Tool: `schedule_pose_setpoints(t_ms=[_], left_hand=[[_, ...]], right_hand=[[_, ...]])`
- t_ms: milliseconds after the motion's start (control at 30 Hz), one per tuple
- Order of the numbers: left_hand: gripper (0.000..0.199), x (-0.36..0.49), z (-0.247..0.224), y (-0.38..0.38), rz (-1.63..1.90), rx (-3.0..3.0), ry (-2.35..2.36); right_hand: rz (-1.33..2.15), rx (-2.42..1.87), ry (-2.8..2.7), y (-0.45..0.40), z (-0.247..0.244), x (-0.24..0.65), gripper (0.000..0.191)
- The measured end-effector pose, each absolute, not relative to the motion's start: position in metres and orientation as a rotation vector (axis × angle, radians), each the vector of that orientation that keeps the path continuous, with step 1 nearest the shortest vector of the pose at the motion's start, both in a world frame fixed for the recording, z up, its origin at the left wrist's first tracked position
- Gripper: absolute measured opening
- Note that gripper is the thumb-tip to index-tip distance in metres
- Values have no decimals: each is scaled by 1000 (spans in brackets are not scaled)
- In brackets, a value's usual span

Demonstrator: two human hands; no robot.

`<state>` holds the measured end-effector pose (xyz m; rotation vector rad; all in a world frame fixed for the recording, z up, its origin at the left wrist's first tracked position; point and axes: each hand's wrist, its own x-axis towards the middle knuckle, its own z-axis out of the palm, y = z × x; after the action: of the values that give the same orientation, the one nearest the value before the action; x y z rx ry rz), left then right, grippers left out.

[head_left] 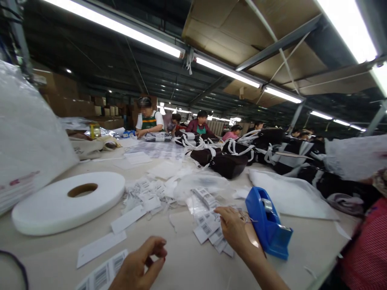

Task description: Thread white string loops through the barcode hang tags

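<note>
My left hand (141,264) is raised over the near edge of the table, fingers curled and thumb apart from them, with nothing visible between. Below it lies a sheet of barcode labels (101,276). My right hand (234,229) reaches over a small pile of barcode-printed tags (208,227), its fingers stretched out and bent down at the tips; no held item shows. Just right of that hand stands a blue tape dispenser (267,221), with a shiny brownish flat piece (252,233) beside it. White hang tags with strings (148,197) lie heaped farther left.
A wide white roll of foam-like tape (36,209) lies at left, near a large plastic bag (27,133). Dark bags with white straps (229,163) are piled behind. White sheeting (290,193) lies at right. Co-workers (149,121) stand across the table; a red sleeve (369,241) shows at right.
</note>
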<state>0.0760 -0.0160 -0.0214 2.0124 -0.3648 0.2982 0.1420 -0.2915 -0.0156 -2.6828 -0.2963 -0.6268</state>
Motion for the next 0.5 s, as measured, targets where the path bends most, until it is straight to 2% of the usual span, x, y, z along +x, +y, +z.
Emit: schedule_pose_setpoints(t_ms=[100, 500], left_hand=[[18, 98, -16, -41, 133, 2067, -300], [26, 179, -19, -120, -14, 2327, -391]], right_hand=[[-608, -2762, -361, -289, -19, 147, 45], [-745, -2795, -380, -297, -47, 155, 22]])
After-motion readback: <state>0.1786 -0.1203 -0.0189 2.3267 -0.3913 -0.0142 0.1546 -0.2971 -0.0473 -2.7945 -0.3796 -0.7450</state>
